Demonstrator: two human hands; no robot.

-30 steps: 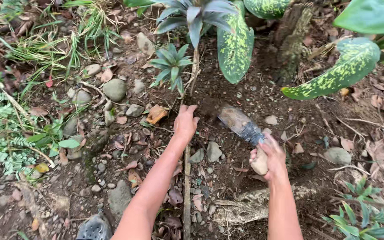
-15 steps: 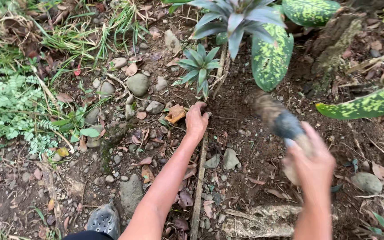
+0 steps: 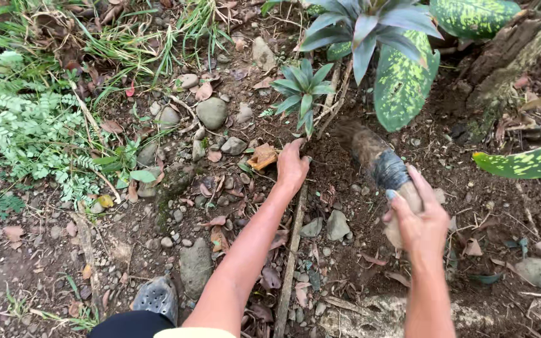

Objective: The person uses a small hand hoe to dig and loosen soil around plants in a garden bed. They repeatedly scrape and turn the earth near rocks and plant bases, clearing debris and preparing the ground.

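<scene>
A trowel [image 3: 380, 166] is held in the right hand [image 3: 422, 222], the grip wrapped tight round its pale handle, with the soil-caked blade pointing up toward the small spiky plant [image 3: 302, 91]. The blade is blurred and lies just right of that plant, over dark bare soil [image 3: 345, 150]. The left hand [image 3: 292, 168] is pressed flat on the ground just below the plant, fingers spread, pinching nothing. A thin stick [image 3: 290, 263] runs down from the plant beside the left forearm. A round grey stone [image 3: 211, 112] sits left of the plant.
</scene>
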